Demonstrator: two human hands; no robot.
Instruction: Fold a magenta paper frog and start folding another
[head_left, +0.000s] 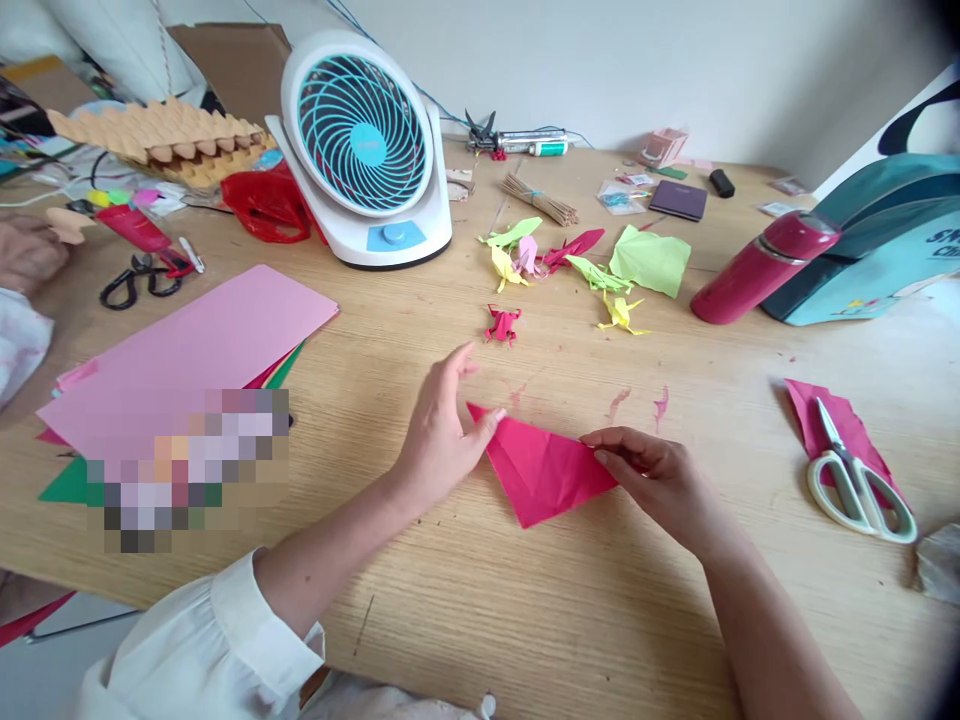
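A red sheet of origami paper (551,470), folded into a triangle with creases across it, lies on the wooden table with one corner toward me. At its left corner is my left hand (450,415), thumb resting on the paper's edge and fingers spread apart. My right hand (652,470) pinches the right part of the upper edge between thumb and fingers. Just beyond the paper sits a small red origami frog (502,325). Farther back are several folded paper figures, among them a yellow one (620,313), and a light green sheet (651,260).
White-handled scissors (855,495) lie on red paper at the right. A red thermos (765,265) stands by a teal bag (870,240). A white fan (367,150) is at the back. Stacked coloured paper (202,360) lies left, near another person's hand (30,250).
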